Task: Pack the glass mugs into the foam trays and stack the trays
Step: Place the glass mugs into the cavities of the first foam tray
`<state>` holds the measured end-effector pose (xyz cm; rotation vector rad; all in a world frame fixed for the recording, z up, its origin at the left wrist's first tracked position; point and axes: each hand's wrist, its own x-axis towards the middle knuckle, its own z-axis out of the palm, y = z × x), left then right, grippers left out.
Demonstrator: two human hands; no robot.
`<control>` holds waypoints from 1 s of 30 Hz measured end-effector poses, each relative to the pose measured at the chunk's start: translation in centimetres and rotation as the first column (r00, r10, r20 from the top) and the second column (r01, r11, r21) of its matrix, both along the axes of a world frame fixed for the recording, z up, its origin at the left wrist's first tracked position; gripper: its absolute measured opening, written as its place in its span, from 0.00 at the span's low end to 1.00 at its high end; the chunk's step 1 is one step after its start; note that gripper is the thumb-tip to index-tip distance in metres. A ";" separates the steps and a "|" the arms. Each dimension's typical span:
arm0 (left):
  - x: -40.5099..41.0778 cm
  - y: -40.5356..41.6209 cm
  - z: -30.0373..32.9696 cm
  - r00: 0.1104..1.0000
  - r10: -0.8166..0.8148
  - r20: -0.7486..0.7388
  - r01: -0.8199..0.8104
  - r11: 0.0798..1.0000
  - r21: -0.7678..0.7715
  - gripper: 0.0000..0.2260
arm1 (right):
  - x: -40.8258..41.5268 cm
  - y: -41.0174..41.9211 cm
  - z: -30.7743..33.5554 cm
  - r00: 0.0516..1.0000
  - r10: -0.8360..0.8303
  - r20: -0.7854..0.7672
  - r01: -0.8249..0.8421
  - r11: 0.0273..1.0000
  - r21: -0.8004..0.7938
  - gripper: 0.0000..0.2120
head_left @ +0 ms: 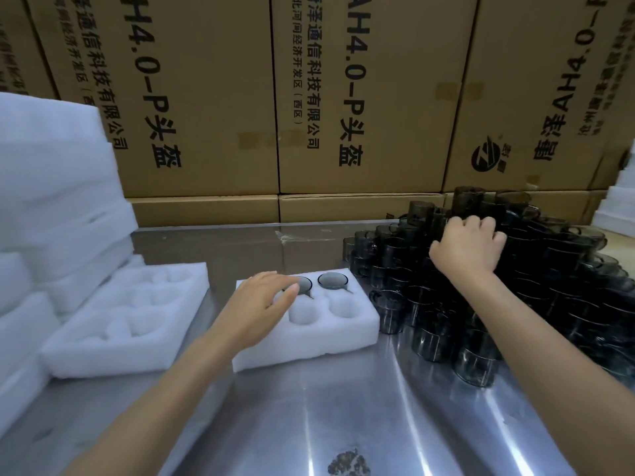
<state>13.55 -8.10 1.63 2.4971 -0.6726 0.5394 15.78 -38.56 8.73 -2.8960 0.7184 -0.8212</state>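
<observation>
A white foam tray (pixel 309 348) lies mid-table with several round pockets. Two dark glass mugs fill its far pockets, one on the right (pixel 332 280) and one on the left (pixel 305 285). My left hand (pixel 257 310) hovers flat over the tray, its fingertips at the left mug's rim. A big pile of smoky glass mugs (pixel 498 290) covers the right side of the table. My right hand (pixel 469 247) reaches into the top of that pile with fingers curled round a mug there. A second foam tray (pixel 127 321) lies empty to the left.
Stacked white foam blocks (pixel 51 207) fill the left side. Brown cardboard boxes (pixel 275 97) form a wall behind the steel table (pixel 309 417). More white foam (pixel 615 207) shows at the right edge. A dark stain (pixel 348 463) marks the near tabletop.
</observation>
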 end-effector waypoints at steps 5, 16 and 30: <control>-0.2 0.6 -0.6 0.998 0.010 -0.060 -0.012 0.999 -0.039 0.18 | 0.0 -0.5 -0.2 0.995 0.045 0.085 -0.045 0.999 0.001 0.11; -2.2 1.7 5.7 0.921 -0.308 -0.239 0.117 0.802 -0.585 0.20 | -5.1 9.2 3.4 0.386 0.910 0.149 -0.922 0.383 0.054 0.04; -4.3 1.1 1.0 0.993 0.114 -0.003 -0.094 0.805 -0.586 0.22 | -5.5 18.9 -3.8 0.595 0.731 0.334 -0.769 0.396 0.502 0.30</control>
